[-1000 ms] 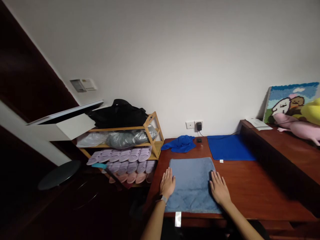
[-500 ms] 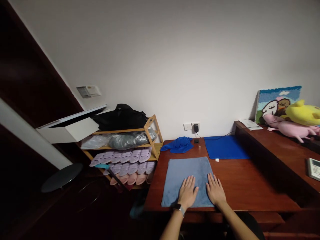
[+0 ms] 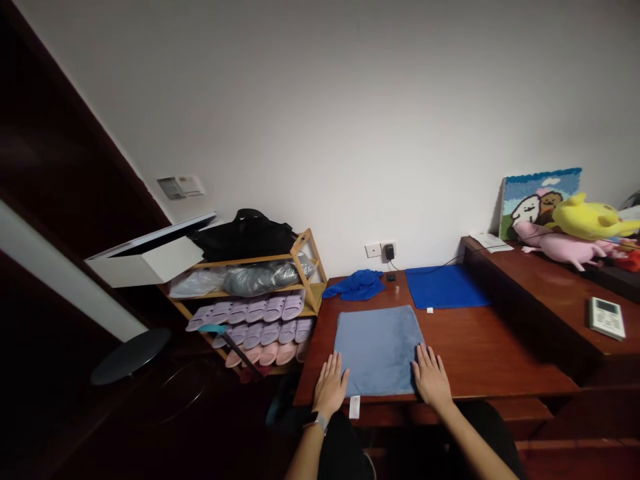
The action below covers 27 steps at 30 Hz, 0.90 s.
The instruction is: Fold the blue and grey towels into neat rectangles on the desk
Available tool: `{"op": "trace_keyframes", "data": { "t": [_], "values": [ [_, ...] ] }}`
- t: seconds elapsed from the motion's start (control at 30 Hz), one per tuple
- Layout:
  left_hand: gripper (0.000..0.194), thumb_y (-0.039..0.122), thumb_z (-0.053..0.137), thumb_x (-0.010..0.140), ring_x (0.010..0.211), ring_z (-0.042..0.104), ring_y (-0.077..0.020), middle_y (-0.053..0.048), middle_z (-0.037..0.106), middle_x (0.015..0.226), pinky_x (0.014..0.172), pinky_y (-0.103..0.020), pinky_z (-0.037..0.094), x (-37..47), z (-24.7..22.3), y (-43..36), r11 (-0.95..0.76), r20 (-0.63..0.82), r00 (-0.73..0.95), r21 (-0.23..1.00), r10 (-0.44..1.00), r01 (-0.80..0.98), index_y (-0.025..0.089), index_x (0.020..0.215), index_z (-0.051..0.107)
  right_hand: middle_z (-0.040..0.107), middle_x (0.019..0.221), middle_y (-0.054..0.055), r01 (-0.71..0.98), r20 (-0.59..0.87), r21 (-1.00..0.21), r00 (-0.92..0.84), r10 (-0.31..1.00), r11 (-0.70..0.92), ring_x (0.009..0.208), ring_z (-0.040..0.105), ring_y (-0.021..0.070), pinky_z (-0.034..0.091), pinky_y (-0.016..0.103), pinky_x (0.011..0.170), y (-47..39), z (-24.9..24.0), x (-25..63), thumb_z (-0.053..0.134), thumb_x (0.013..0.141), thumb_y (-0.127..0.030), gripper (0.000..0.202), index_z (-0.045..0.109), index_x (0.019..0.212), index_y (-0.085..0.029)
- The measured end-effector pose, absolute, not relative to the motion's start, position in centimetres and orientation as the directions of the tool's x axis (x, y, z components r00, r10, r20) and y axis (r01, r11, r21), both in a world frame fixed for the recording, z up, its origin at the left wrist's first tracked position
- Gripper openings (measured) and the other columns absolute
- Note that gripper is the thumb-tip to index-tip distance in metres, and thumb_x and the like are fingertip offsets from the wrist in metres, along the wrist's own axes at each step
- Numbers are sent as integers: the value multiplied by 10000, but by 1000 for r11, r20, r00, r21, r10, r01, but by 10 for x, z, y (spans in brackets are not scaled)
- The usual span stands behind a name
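Note:
A grey-blue cloth [image 3: 379, 350] lies flat on the brown wooden table [image 3: 480, 353], a white tag [image 3: 355, 407] hanging from its front edge. At the cloth's left edge rests my left hand [image 3: 331, 385], fingers spread, with a watch on the wrist. My right hand [image 3: 431, 377] lies with its fingers apart on the right edge of the cloth. Neither hand holds anything. Behind the cloth are a crumpled blue cloth [image 3: 357, 285] and, further right, a flat bright blue cloth [image 3: 445, 287].
On the left stands a wooden rack [image 3: 313, 287] with slippers [image 3: 256, 309], a black bag [image 3: 245, 237] and a white box [image 3: 150, 261]. A raised ledge [image 3: 545, 287] at right bears plush toys [image 3: 587, 219] and a calculator-like device [image 3: 607, 318]. A black plug [image 3: 389, 252] is in the wall socket.
My left hand has moved left from the middle of the cloth to its left edge. The white tag at the front edge now shows. The view has shifted slightly right.

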<state>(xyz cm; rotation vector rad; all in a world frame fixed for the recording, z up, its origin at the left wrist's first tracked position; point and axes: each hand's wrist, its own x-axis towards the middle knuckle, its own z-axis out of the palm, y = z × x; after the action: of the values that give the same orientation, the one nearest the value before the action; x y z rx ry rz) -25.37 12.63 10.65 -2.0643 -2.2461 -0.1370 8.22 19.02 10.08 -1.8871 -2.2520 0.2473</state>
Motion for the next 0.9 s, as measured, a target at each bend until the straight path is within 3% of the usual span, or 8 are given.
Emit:
{"op": "trace_keyframes", "data": {
  "t": [0.13,0.23,0.33,0.43,0.7,0.9],
  "values": [
    [622,369,276,1029,1538,287,-256,-136,337,1647,1256,-501,276,-236,118,130,47,189,-43,-19,981,999,121,1598,306,246,1674,42,935,94,-276,-204,974,222,1564,187,258,143,467,1274,170,85,88,209,1024,-436,660,296,1603,-131],
    [605,316,233,1038,1554,242,-224,-107,290,1674,1265,-465,271,-179,129,142,-75,279,66,21,958,997,131,1614,259,245,1673,42,930,98,-291,-206,974,226,1563,187,254,144,463,1277,168,87,88,219,1023,-423,652,306,1600,-132],
    [607,400,217,1059,1557,238,-214,-78,292,1678,1270,-455,269,-107,133,157,-245,272,214,87,938,966,177,1623,240,250,1670,54,923,94,-302,-218,971,237,1564,181,255,142,463,1279,169,95,88,228,1022,-411,647,315,1598,-129],
    [635,476,217,1058,1551,257,-238,-97,305,1670,1271,-471,271,-78,126,162,-226,194,198,135,961,965,170,1610,292,248,1669,57,925,83,-289,-231,969,246,1563,186,256,146,465,1278,168,100,89,211,1026,-416,650,321,1595,-124],
    [653,522,232,1055,1536,293,-258,-111,339,1650,1249,-493,310,-221,106,100,75,176,-84,55,981,996,169,1596,330,213,1680,49,940,51,-259,-217,975,223,1565,181,245,132,457,1280,167,98,89,204,1019,-396,655,285,1607,-118],
    [617,459,215,1068,1535,291,-222,-100,346,1651,1247,-437,315,-249,98,85,97,202,-101,27,974,995,150,1588,340,212,1678,47,949,24,-227,-221,975,220,1564,182,245,147,463,1275,168,99,89,193,1016,-392,661,270,1606,-103]
  ]
}}
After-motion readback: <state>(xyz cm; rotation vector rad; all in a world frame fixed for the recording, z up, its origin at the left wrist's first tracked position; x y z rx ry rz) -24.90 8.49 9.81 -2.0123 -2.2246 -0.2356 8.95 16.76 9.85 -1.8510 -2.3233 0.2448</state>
